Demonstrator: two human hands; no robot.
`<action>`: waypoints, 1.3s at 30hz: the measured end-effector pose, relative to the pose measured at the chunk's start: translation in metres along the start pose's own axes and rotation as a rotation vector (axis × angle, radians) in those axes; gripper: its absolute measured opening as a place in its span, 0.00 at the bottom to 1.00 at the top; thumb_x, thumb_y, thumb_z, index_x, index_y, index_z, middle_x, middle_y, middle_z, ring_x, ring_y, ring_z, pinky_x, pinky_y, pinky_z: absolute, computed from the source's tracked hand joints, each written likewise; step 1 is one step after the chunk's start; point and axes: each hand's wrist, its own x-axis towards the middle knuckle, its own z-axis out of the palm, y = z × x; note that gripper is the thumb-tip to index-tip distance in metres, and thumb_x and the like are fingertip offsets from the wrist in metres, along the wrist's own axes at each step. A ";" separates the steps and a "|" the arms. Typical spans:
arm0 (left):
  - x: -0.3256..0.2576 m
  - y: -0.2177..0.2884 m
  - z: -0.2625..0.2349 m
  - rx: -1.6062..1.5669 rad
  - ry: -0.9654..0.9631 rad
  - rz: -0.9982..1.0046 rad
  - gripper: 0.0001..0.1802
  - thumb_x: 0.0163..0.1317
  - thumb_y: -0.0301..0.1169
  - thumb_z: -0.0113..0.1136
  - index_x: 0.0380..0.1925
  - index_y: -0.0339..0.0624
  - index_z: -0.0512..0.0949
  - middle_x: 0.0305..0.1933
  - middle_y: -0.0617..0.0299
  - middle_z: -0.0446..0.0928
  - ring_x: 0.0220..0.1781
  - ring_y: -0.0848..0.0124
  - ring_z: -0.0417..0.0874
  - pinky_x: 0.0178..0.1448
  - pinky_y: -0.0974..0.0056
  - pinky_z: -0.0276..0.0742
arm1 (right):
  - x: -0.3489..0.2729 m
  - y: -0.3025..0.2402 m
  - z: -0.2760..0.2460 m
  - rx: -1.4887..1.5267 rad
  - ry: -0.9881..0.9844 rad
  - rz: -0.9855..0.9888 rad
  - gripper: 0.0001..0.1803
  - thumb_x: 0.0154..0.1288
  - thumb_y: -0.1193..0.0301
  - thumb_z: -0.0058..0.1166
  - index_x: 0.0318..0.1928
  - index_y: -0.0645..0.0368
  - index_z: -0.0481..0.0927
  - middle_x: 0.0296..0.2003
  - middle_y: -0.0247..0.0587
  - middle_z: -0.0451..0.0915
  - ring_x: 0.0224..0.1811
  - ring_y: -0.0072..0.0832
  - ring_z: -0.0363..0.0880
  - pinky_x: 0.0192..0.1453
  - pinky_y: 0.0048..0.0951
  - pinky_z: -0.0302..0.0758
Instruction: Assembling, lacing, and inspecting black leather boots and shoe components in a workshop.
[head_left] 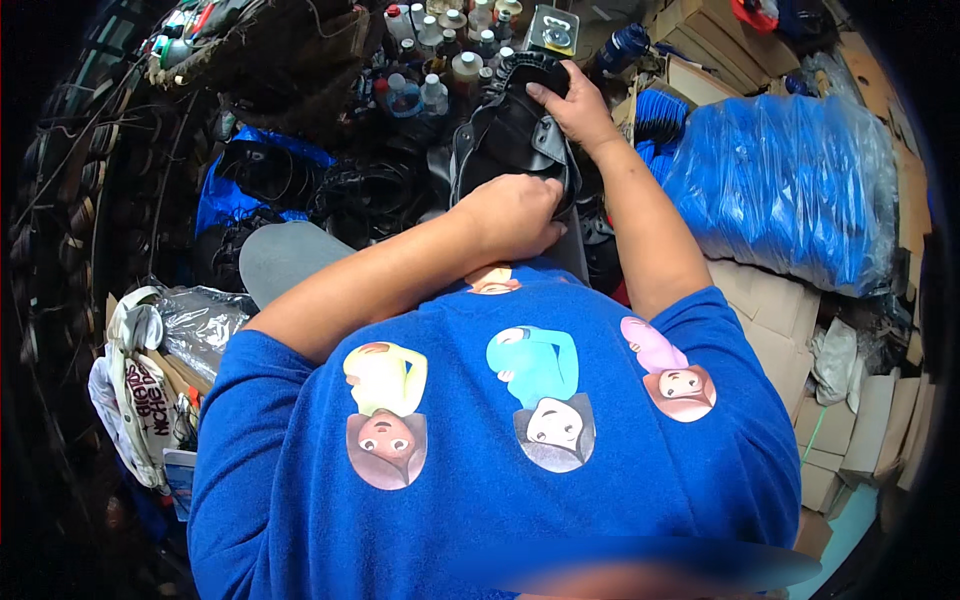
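Note:
In front of my chest is a black leather boot upper (505, 135), with a gathered, pleated edge at its far end and loose flaps at the sides. My right hand (580, 108) pinches its far right edge, thumb on the inner side. Closer to my body, my left hand (512, 215) is closed over the near end, its knuckles up. The fingertips of that hand are hidden, so how it grips the leather shows only in part.
Several bottles (435, 95) crowd together beyond the upper, beside a metal tin (553, 30). A plastic-wrapped blue bundle (790, 180) lies to the right among cardboard (770, 310). Dark leather pieces (365, 195) and a blue bag (215, 195) are piled left. A cloth bag (130, 390) sits lower left.

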 end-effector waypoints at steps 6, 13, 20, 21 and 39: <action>-0.003 0.000 -0.001 0.037 -0.084 -0.056 0.16 0.51 0.36 0.58 0.30 0.32 0.71 0.30 0.44 0.76 0.36 0.49 0.78 0.42 0.53 0.74 | -0.008 -0.071 -0.004 0.019 -0.039 -0.047 0.51 0.40 0.62 0.72 0.63 0.51 0.54 0.49 0.45 0.73 0.51 0.29 0.72 0.56 0.28 0.68; 0.013 0.000 0.013 0.046 -0.068 -0.018 0.18 0.51 0.38 0.57 0.31 0.31 0.72 0.32 0.44 0.77 0.38 0.51 0.79 0.44 0.55 0.74 | -0.001 -0.055 0.002 -0.375 0.016 -0.036 0.53 0.35 0.62 0.73 0.60 0.55 0.53 0.48 0.56 0.73 0.52 0.42 0.72 0.57 0.33 0.67; -0.044 -0.032 -0.039 -0.314 0.510 -0.289 0.18 0.52 0.44 0.58 0.24 0.37 0.73 0.23 0.58 0.73 0.27 0.64 0.75 0.34 0.65 0.67 | -0.057 -0.026 -0.049 0.139 0.013 0.416 0.35 0.55 0.45 0.52 0.49 0.65 0.69 0.33 0.41 0.74 0.38 0.24 0.74 0.42 0.24 0.71; -0.054 -0.064 -0.030 -0.600 0.561 -0.403 0.19 0.54 0.44 0.58 0.23 0.37 0.73 0.23 0.61 0.72 0.28 0.68 0.73 0.35 0.68 0.66 | -0.067 -0.028 -0.056 0.048 -0.114 0.634 0.36 0.57 0.40 0.47 0.43 0.65 0.73 0.30 0.39 0.76 0.36 0.24 0.75 0.42 0.26 0.72; 0.026 -0.091 -0.073 -1.787 0.548 -0.164 0.20 0.63 0.41 0.48 0.49 0.39 0.70 0.46 0.56 0.75 0.47 0.65 0.76 0.52 0.61 0.71 | -0.033 -0.059 -0.034 1.209 0.163 0.635 0.12 0.58 0.62 0.53 0.41 0.50 0.77 0.38 0.32 0.79 0.38 0.27 0.74 0.48 0.34 0.68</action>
